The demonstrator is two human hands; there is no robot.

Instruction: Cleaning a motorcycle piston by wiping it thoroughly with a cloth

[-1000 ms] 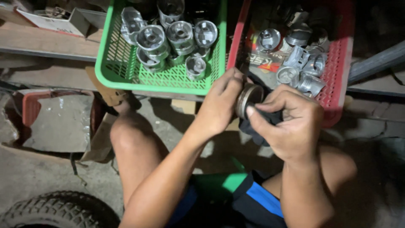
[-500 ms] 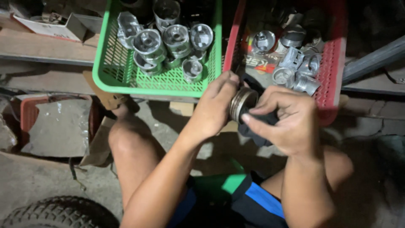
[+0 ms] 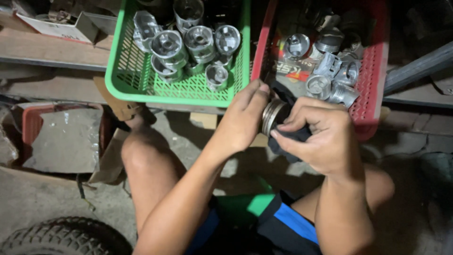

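Note:
My left hand [image 3: 243, 120] grips a grey metal piston [image 3: 272, 114] by its ringed side, held in the air between my knees. My right hand [image 3: 321, 134] presses a dark cloth [image 3: 288, 141] against the piston from the right and covers most of it. Just beyond the hands stand two plastic baskets. The green basket [image 3: 141, 89] holds several shiny pistons [image 3: 188, 42]. The red basket [image 3: 373, 94] holds several more pistons [image 3: 330, 75] on a printed sheet.
The baskets rest on wooden planks [image 3: 42, 52]. A cardboard box [image 3: 56, 23] of small parts sits far left. A red tray with a grey slab [image 3: 61, 139] lies on the floor at left, and a tyre [image 3: 61, 238] shows at bottom left.
The view has shifted slightly. Both hands stay on the piston, and the right hand with the cloth has slid a little over it.

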